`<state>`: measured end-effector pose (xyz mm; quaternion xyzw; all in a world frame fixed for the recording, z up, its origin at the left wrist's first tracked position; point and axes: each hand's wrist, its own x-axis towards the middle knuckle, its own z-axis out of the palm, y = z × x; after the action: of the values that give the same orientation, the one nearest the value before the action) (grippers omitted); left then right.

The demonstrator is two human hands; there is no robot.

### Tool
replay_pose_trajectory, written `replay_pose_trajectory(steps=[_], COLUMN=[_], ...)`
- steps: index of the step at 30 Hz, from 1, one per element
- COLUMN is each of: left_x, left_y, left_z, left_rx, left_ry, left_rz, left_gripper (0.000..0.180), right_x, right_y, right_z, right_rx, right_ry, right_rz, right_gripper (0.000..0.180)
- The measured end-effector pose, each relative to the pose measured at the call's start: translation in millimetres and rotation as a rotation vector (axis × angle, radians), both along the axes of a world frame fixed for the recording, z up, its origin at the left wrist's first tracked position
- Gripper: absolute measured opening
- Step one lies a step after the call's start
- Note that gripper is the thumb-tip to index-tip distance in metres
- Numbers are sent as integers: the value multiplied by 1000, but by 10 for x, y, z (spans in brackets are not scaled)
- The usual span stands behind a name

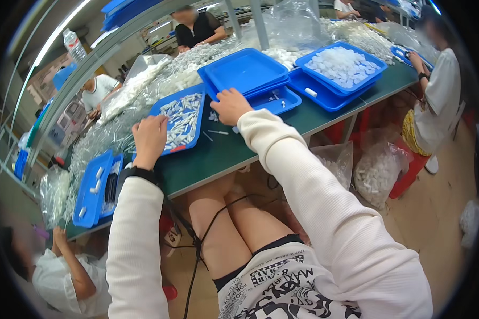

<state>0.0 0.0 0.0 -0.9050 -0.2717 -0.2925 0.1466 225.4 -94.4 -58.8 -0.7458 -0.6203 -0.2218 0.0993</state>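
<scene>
My left hand (pixel 150 139) is at the left side of a blue tray (pixel 201 114), its fingers bent and closed. Heaped in that tray are slim white plastic parts (pixel 183 118), with a red piece (pixel 178 149) at its near rim. My right hand (pixel 232 107) has its fingers curled together at the near left corner of a stack of blue trays (pixel 245 72). Whatever either hand's fingertips hold is hidden. Small clear pieces (pixel 213 116) lie beside my right hand, and thin white pins (pixel 218 132) lie on the green tabletop (pixel 213 165).
Trays with translucent pieces (pixel 343 65) stand at the right; a smaller blue tray (pixel 93 186) holds white cylinders at the left. Bagged parts (pixel 380 173) sit below the table. Dark cables (pixel 198 242) hang by my legs. Co-workers sit around the table.
</scene>
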Motion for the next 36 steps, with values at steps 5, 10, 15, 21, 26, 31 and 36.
replay_pose_trajectory(steps=[5, 10, 15, 21, 26, 31, 36], left_x=[77, 46, 205, 197, 145, 97, 25], left_y=[-2, -111, -174, -141, -331, -520, -504], left_z=[368, 393, 230, -119, -355, -614, -916], left_rx=[-1066, -1626, -1809, -1953, -2034, -2038, -1873], left_ry=[-488, -803, -790, -1039, -1256, -1273, -1229], left_rz=[-464, -513, -560, -585, -495, -411, -435], left_gripper=[28, 31, 35, 37, 19, 11, 7], right_x=[52, 312, 369, 344, 387, 426, 312], right_y=[-63, -212, -294, -46, 109, 176, 533], right_z=[142, 26, 145, 474, 487, 493, 587], right_rx=[-45, -16, 4, 81, 55, -123, -279], right_ry=[131, 178, 95, 1090, 806, 109, 147], right_rz=[35, 181, 254, 71, 151, 29, 32], right_gripper=[22, 29, 44, 70, 46, 24, 25])
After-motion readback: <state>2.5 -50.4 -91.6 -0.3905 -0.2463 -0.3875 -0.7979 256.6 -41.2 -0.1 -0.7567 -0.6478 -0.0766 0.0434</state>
